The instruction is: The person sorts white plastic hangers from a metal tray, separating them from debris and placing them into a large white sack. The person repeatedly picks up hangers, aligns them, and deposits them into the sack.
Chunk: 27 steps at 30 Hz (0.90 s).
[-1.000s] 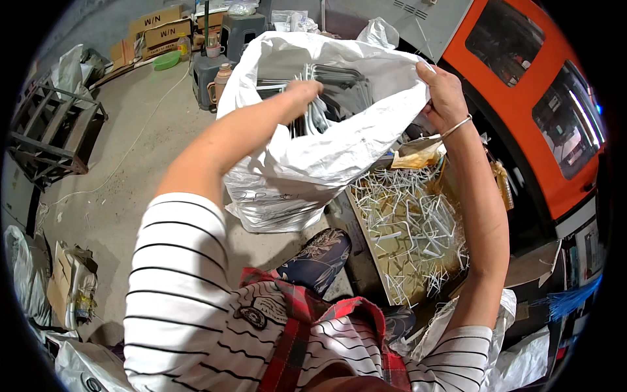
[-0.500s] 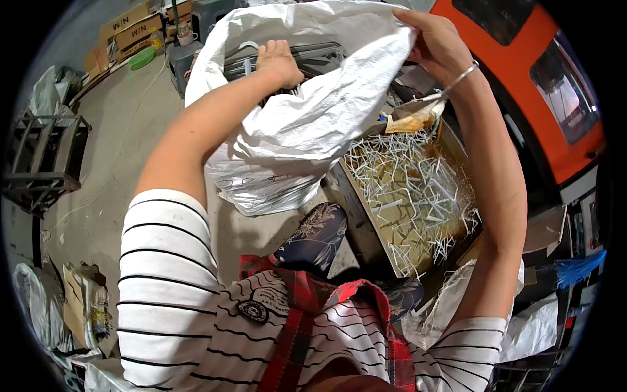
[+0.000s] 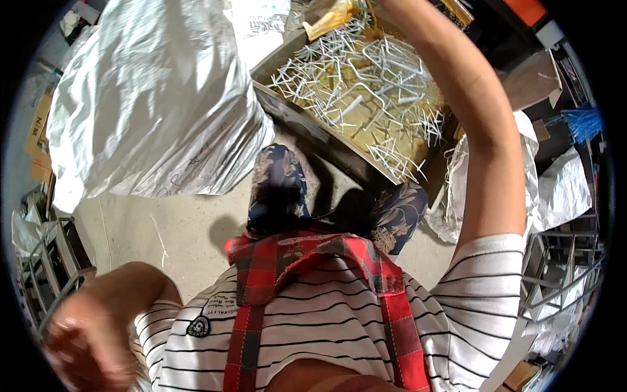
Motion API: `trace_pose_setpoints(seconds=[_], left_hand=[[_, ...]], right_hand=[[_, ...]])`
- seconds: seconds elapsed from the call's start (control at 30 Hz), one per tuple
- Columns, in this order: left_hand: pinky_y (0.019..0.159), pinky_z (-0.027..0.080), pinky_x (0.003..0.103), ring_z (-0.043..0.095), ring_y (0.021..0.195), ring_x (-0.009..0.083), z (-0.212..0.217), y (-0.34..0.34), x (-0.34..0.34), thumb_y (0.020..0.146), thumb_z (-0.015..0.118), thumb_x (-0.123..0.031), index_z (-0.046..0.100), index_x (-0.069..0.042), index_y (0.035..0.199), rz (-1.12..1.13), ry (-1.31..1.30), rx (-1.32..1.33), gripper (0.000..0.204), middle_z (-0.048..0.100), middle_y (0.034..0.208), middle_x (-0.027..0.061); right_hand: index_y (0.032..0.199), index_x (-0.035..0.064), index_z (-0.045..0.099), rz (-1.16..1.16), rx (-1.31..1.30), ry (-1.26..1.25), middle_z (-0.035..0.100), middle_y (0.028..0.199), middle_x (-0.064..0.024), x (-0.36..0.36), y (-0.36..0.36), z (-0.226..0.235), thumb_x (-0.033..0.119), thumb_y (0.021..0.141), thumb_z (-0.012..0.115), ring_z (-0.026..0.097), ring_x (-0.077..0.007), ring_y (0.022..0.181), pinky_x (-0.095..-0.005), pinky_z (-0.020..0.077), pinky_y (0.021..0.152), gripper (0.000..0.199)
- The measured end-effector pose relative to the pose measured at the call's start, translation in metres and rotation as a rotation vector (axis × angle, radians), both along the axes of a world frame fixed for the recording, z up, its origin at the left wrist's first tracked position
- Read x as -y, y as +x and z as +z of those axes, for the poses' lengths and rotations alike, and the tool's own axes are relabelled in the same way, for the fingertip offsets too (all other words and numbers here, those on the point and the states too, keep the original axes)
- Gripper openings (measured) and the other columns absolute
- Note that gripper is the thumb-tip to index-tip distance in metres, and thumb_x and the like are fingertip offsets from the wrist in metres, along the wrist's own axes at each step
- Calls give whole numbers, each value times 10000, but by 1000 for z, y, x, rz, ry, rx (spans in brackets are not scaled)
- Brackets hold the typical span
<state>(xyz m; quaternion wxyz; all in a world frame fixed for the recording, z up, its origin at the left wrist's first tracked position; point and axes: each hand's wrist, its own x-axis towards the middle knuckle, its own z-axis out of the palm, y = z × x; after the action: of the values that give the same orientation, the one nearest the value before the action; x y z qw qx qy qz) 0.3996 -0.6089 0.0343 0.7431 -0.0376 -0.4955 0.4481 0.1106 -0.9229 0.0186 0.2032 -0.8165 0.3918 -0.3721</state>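
Here large crinkly white plastic sack (image 3: 153, 104) looked soft, light, slippery; best gripped at rim; left hand (image 3: 85, 343) blurred, grip unclear; right hand out of view

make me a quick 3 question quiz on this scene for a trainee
1. True or false: the box is filled with white bent wire pieces.
2. What lies to the left of the box? A) a white plastic bag B) a blue bucket C) a green crate
3. In which corner of the picture is the left hand, and what stands beside it?

Key
1. True.
2. A.
3. Lower left, blurred, next to a wire rack.
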Motion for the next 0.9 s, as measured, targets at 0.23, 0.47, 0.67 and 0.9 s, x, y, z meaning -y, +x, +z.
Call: trace_pose_setpoints(seconds=[0.23, 0.47, 0.67, 0.9], left_hand=[[661, 498, 294, 591, 736, 210, -148, -132, 116, 912, 467, -106, 556, 19, 982, -568, 1255, -5, 168, 574, 905, 131], [561, 477, 230, 552, 641, 120, -320, -229, 344, 941, 410, -194, 557, 4, 988, -1127, 2139, -372, 251, 590, 784, 76], [808, 469, 328, 598, 841, 259, -478, -278, 423, 835, 551, -237, 514, 57, 1106, -487, 2508, 114, 401, 623, 949, 138], [1039, 277, 367, 357, 1235, 364, -525, -298, 427, 821, 486, -185, 254, 15, 1350, 119, 2466, 514, 611, 321, 1342, 284]], right_hand=[[867, 74, 647, -269, -717, 175, 629, 913, -189, 19, -108, -209, 270, 789, 546, 612, -347, 844, -421, 501, 745, 234], [903, 21, 643, -614, -660, 572, 615, 971, -217, 6, -189, -336, 245, 735, 592, 587, -360, 937, -420, 482, 806, 285], [886, 65, 668, -672, -550, 549, 620, 878, -217, 12, -200, -448, 275, 758, 604, 604, -368, 817, -419, 493, 744, 254], [864, 65, 639, -355, -361, 640, 619, 765, -193, -29, -167, -398, 203, 795, 575, 598, -360, 729, -413, 488, 668, 167]])
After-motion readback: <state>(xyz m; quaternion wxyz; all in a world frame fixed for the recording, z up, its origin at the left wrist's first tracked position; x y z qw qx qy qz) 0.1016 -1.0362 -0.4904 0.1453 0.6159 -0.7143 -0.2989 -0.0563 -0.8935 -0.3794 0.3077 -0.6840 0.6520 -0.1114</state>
